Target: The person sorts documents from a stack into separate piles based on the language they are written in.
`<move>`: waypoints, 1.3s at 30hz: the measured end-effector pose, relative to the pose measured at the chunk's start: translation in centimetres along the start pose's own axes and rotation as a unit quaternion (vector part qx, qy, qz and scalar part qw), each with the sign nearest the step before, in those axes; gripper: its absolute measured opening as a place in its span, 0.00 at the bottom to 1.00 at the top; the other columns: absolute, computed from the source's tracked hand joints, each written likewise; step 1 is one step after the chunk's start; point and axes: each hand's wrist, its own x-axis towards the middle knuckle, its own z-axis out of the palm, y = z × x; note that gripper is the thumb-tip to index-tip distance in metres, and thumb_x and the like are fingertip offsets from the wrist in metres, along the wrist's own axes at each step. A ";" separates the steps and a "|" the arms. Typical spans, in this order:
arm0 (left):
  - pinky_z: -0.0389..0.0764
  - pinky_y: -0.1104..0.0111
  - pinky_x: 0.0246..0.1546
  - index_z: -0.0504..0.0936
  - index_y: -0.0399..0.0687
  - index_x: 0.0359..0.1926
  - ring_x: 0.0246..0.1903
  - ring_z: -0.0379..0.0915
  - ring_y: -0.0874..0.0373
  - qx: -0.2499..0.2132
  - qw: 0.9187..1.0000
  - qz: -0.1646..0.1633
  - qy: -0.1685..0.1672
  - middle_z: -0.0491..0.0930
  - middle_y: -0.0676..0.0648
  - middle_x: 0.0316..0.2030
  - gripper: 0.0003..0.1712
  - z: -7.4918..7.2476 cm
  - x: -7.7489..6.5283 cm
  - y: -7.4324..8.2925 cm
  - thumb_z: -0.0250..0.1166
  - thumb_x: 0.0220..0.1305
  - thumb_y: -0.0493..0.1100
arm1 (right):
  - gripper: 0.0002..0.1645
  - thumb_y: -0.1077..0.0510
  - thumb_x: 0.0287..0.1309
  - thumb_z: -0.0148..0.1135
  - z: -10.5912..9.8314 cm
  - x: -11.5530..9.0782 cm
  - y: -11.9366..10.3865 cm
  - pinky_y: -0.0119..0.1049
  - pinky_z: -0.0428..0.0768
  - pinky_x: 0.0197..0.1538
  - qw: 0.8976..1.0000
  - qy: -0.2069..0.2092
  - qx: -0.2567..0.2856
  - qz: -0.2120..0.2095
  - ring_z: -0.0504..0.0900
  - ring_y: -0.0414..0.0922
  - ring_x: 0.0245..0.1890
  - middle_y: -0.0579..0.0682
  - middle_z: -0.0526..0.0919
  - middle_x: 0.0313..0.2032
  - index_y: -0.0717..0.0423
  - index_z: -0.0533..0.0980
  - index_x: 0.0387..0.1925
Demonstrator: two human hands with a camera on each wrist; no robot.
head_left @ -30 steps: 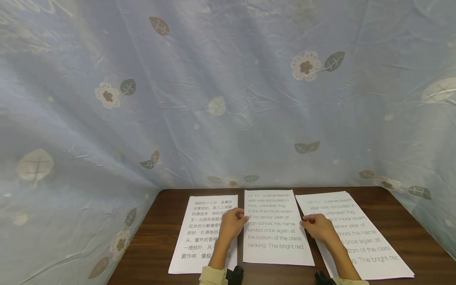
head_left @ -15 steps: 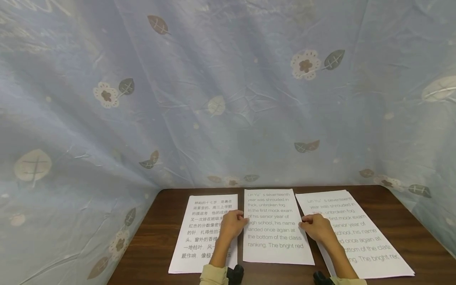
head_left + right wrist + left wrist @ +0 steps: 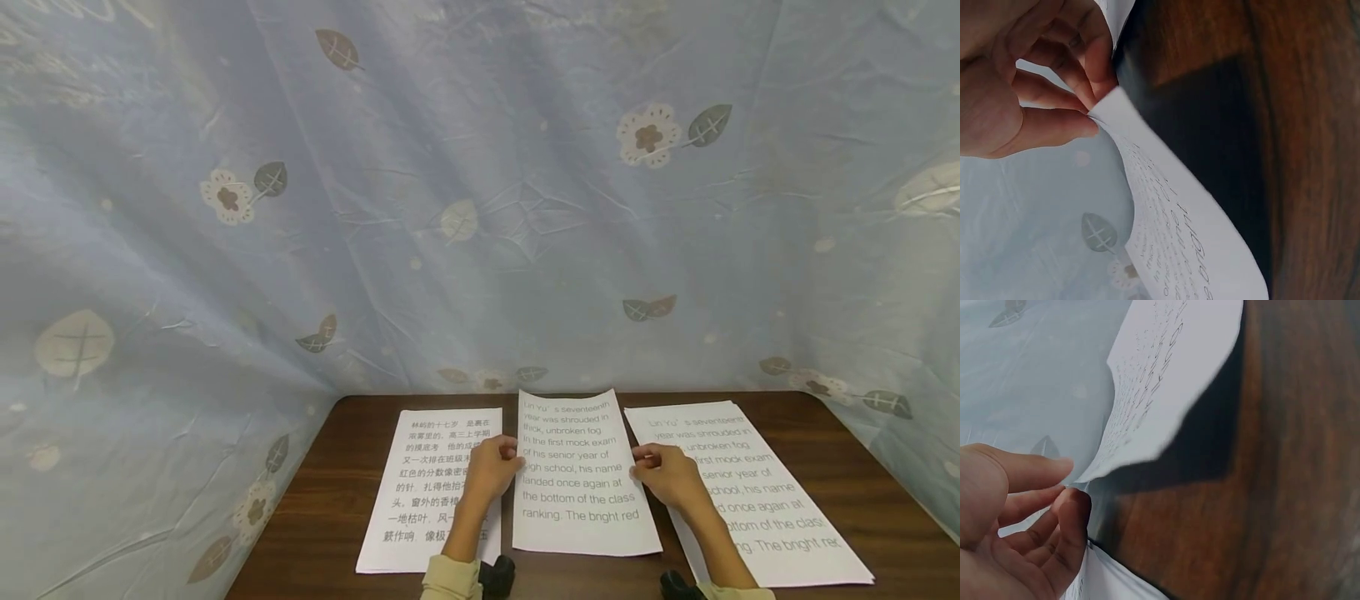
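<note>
Between my two hands is a sheet of paper (image 3: 573, 492) printed with large English text. My left hand (image 3: 491, 471) pinches its left edge between thumb and fingers; my right hand (image 3: 667, 477) pinches the right edge. Both wrist views show the sheet of paper (image 3: 1160, 394) bowed and lifted off the table, with a dark shadow beneath it. Its far corners curl up in the head view. Under my left forearm lies a stack of paper (image 3: 420, 500) with Chinese text. My right forearm passes over another stack of paper (image 3: 780, 500) with English text, set at a slant.
All the paper is on a dark brown wooden table (image 3: 315, 500) with rounded far corners. Behind and to the left hangs a pale blue curtain (image 3: 480, 308) with leaf and flower prints, close to the table's far edge.
The middle sheet lay flat on the table before; now it is raised, its far edge higher and its corners curled. Both hands have stayed at its sides with hardly any shift.
</note>
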 end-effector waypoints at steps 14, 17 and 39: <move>0.81 0.75 0.33 0.87 0.38 0.56 0.32 0.79 0.64 -0.021 1.000 0.001 0.008 0.86 0.48 0.38 0.20 0.0 -0.3 0.3 0.72 0.61 0.31 | 0.22 0.66 0.66 0.66 0.1 -0.2 -0.2 0.39 0.90 0.36 0.998 0.000 0.057 0.007 0.88 0.48 0.39 0.61 0.87 0.44 0.70 0.81 0.60; 0.81 0.75 0.32 0.87 0.38 0.56 0.31 0.78 0.64 -0.027 1.000 0.002 0.010 0.86 0.49 0.38 0.20 0.0 -0.3 0.4 0.72 0.61 0.30 | 0.22 0.66 0.66 0.66 0.0 -0.2 -0.2 0.40 0.91 0.36 0.998 0.000 0.064 0.007 0.89 0.48 0.40 0.61 0.87 0.45 0.70 0.81 0.60; 0.84 0.74 0.25 0.88 0.37 0.55 0.27 0.81 0.65 -0.120 0.992 0.009 0.030 0.87 0.45 0.37 0.21 3.5 -0.3 2.7 0.69 0.59 0.28 | 0.25 0.63 0.69 0.64 -3.6 -0.6 2.0 0.34 0.87 0.35 0.999 0.004 0.050 0.015 0.87 0.47 0.42 0.65 0.86 0.50 0.69 0.78 0.64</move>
